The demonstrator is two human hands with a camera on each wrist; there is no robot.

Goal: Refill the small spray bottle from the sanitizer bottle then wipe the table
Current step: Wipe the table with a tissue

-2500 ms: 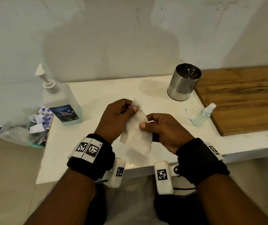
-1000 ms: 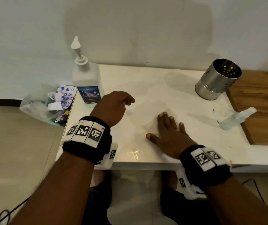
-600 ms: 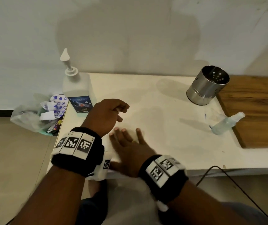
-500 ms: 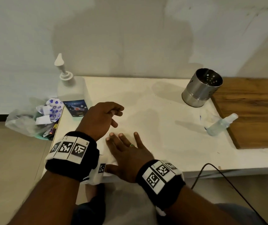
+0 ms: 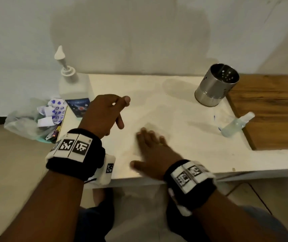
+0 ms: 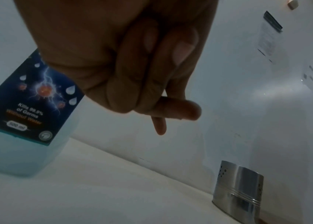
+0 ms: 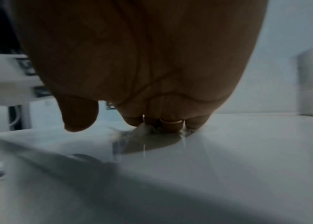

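Observation:
My right hand [image 5: 152, 149] lies flat on the white table [image 5: 183, 154], fingers straight, pressing a thin white tissue [image 7: 132, 133] against the top. Only the tissue's edge shows past the fingertips [image 5: 157, 127]. My left hand [image 5: 105, 116] hovers above the table to the left with loosely curled fingers and holds nothing. The sanitizer pump bottle [image 5: 73, 89] stands at the table's back left corner, its blue label [image 6: 28, 98] close behind the left hand [image 6: 132, 68]. The small clear spray bottle [image 5: 235, 124] lies on its side at the right.
A perforated steel cup [image 5: 216, 84] stands at the back right, beside a wooden board [image 5: 270, 110]. A plastic bag of crumpled wrappers [image 5: 35, 119] sits off the table's left edge. The table's front edge runs just under my wrists.
My right hand slid the tissue left along the table's front, then back right towards the middle. Earlier both hands held the tissue in the air. The left hand stays hovering.

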